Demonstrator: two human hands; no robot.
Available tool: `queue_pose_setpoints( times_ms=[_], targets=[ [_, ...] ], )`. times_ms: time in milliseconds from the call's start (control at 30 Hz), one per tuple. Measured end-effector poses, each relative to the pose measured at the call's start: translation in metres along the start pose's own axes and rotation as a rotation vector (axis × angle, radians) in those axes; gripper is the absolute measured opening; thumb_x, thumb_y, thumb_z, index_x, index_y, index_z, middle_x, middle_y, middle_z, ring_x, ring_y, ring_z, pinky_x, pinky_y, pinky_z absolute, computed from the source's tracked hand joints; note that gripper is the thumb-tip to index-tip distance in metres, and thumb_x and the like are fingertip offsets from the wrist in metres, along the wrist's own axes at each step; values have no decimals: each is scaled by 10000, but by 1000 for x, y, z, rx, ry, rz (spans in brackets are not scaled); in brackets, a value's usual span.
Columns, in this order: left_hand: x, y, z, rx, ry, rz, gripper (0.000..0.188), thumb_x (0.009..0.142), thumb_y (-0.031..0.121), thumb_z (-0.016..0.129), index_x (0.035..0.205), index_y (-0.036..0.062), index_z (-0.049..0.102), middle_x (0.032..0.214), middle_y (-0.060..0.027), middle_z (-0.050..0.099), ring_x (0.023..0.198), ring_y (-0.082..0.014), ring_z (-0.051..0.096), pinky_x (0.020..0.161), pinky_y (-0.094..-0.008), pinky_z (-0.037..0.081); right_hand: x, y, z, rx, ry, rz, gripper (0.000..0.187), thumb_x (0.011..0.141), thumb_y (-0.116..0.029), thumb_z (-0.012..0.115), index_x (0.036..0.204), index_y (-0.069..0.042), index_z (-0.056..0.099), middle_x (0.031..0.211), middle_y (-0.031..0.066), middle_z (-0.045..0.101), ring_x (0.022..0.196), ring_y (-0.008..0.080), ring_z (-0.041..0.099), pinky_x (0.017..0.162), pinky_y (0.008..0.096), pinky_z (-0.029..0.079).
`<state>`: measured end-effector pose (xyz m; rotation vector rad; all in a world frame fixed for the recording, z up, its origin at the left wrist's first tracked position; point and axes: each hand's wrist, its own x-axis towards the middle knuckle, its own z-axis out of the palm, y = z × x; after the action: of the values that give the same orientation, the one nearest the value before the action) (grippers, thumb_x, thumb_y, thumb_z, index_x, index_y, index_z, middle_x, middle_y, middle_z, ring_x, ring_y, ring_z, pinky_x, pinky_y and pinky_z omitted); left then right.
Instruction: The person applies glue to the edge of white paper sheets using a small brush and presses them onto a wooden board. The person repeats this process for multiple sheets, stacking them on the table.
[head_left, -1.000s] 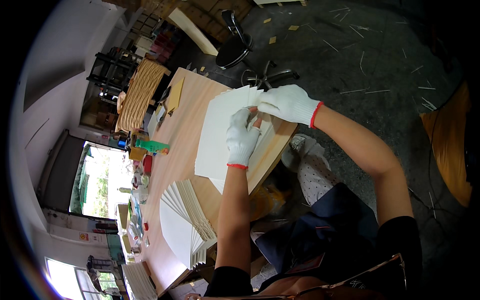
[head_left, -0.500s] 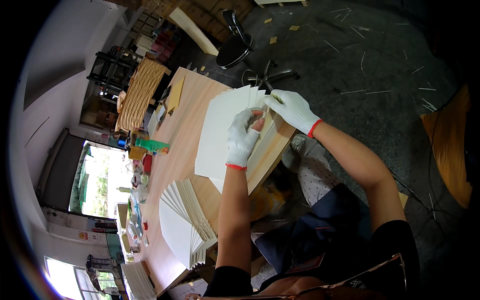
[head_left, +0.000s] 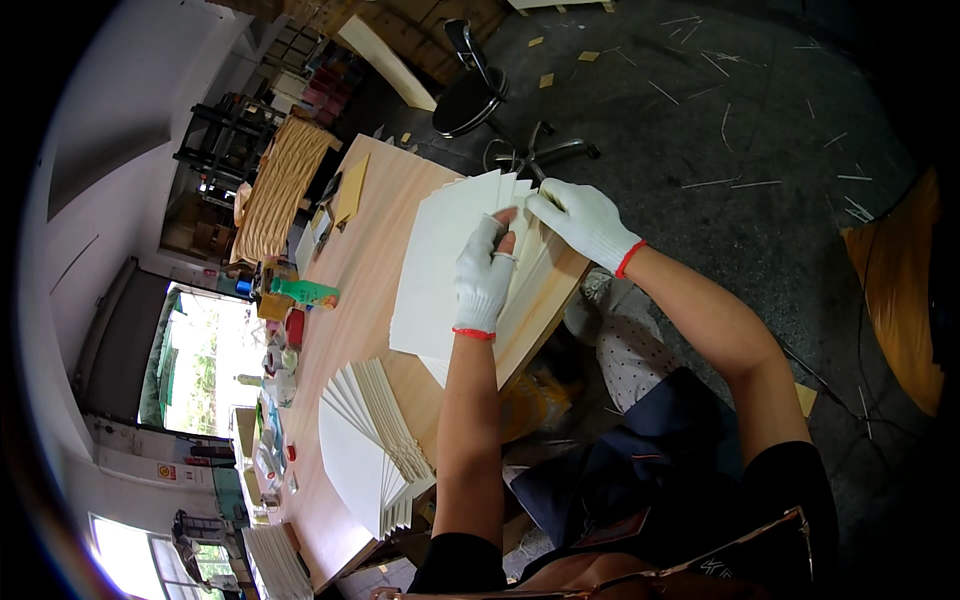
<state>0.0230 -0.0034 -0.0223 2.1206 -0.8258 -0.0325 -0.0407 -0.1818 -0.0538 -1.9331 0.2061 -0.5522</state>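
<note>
A spread stack of white boards (head_left: 432, 270) lies on the wooden table, its sheets fanned at the far end. My left hand (head_left: 484, 268), in a white knitted glove with a red cuff and some bare fingertips, rests on the stack with fingers stretched out. Close by on the right, my right hand (head_left: 582, 217), gloved the same way, has its thumb and fingers closed at the boards' far right edge. How many boards it pinches is hidden. Nearer me on the left, a second fanned stack of white boards (head_left: 362, 440) lies apart.
The table (head_left: 375, 235) carries a green bottle (head_left: 305, 291), a yellow board (head_left: 352, 190) and small clutter along its left side. Beyond it stands a black swivel chair (head_left: 468, 103). White strips litter the dark floor (head_left: 660, 130). More stacked boards (head_left: 275, 560) sit at lower left.
My left hand's fingers have straightened from a curled pose and now point forward over the boards. My right hand has shifted only slightly left, still at the edge.
</note>
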Motion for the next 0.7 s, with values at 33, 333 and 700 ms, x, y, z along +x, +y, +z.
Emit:
queue_pose_setpoints(
  times_ms=[33,333,700],
  targets=[
    [1,-2,-2,78,-18,64,277,909,148,687,1182,106,698,1152,-153,687,1054,-284,665,921,-353,522,1,1,1,0,11,-7,414,951,-441,516,890,-50,638,834,188,663,792,397,647,687,488,480],
    [-3,13,-1,195,-49,33,357,811,139,801,1154,107,708,1162,-127,676,1042,-264,663,917,-354,537,2,4,1,50,6,19,396,946,-428,518,899,-54,640,840,188,662,798,392,645,696,479,479],
    [-7,16,2,261,-11,79,360,873,119,718,1230,133,673,1076,-135,710,964,-278,707,848,-357,557,-3,2,-6,-9,40,15,405,945,-459,532,924,-71,647,828,175,672,773,368,657,684,463,479]
  ],
)
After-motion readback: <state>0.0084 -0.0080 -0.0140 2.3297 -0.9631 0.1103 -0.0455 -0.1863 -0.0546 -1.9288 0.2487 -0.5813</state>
